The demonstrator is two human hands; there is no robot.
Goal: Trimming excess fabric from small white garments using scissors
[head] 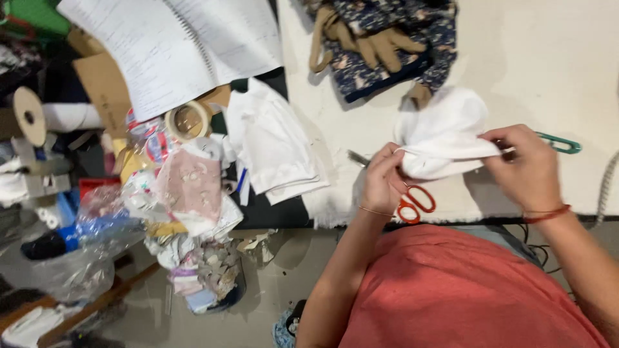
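- Table [554, 51], pale and wide, filled the upper right.
- White cloth [445, 132] bunched at about two o'clock from centre, stretched between both hands above the table's near edge.
- Right hand [525, 169] pinched the cloth's edge at its four o'clock side, fingers closed on it.
- Left hand [383, 179] clamped the fold at the cloth's seven o'clock.
- Orange-handled scissors [414, 201] lay just beneath the left hand.
- Green clip [560, 143] lay at three o'clock from the right hand.

The person wore a coral-red top with bare forearms. A thin bangle circled the wrist of the left hand [385, 180]; a red thread band ringed the wrist of the right hand [525, 169].
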